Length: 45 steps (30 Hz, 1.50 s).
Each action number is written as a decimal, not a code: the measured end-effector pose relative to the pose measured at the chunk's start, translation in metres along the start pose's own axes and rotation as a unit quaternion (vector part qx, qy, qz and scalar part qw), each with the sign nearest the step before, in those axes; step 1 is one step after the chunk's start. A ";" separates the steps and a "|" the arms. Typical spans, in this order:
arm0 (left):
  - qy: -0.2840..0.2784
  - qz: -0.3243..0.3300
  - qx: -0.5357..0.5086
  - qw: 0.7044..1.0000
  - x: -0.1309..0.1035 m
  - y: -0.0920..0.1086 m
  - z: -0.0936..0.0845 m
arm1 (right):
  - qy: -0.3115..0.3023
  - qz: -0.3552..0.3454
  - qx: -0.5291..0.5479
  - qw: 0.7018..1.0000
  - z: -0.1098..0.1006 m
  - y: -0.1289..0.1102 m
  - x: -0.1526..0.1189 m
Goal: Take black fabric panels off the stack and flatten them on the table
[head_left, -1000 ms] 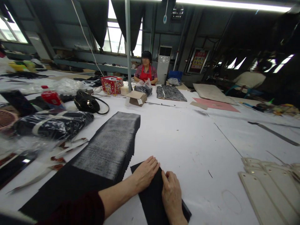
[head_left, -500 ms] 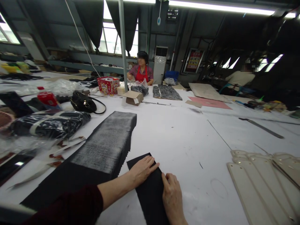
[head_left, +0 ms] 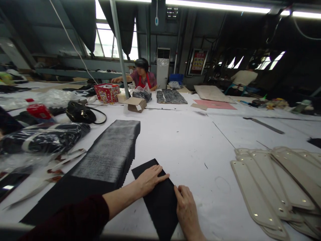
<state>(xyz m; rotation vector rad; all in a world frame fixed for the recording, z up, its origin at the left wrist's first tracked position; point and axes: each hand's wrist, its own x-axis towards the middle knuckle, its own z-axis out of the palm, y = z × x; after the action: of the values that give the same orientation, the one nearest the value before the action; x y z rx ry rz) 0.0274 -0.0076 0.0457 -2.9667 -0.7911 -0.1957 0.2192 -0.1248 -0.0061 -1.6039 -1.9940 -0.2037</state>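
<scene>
A flat black piece (head_left: 160,209) lies slanted on the white tabletop (head_left: 175,140). My left hand (head_left: 149,179) rests flat on its upper part, palm down with the fingers stretched. At the piece's right edge is my right hand (head_left: 187,206), its thumb and fingers bent together against the edge; the rim is between or under the fingertips. Left of my hands stretches a long fanned stack of black pieces (head_left: 105,150), greyish on top. My left forearm crosses over the near end of that stack.
Beige panels with metal studs (head_left: 260,187) are heaped at the right. A plastic-wrapped dark bundle (head_left: 47,137), black handbag (head_left: 80,112) and red bottle (head_left: 40,112) sit at the left. Beyond are an open carton (head_left: 135,104), a metal ruler (head_left: 265,126) and a seated person (head_left: 142,78).
The view has turned slightly right, so most things appear farther left. My hands keep nearly the same places on the black piece. The seated person has stretched out an arm.
</scene>
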 end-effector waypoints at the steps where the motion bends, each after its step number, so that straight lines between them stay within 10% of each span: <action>1: 0.001 -0.001 0.004 1.000 0.000 0.001 0.000 | -0.004 0.000 -0.002 1.000 -0.002 0.000 -0.001; 26: -0.068 0.048 0.099 0.992 0.010 0.042 -0.008 | -0.014 0.051 0.004 0.999 -0.044 0.006 -0.037; 38: -0.064 -0.026 0.098 0.993 -0.003 -0.058 -0.003 | -0.020 0.071 0.004 0.997 -0.038 0.010 -0.047; 45: -0.048 -0.056 0.084 0.994 -0.007 -0.063 0.009 | -0.053 0.063 0.017 0.996 -0.050 0.015 -0.014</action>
<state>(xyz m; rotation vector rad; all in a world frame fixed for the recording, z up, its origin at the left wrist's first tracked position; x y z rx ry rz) -0.0096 0.0444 0.0376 -2.7938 -0.9368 0.0090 0.2516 -0.1554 0.0245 -1.7440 -1.9540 -0.0364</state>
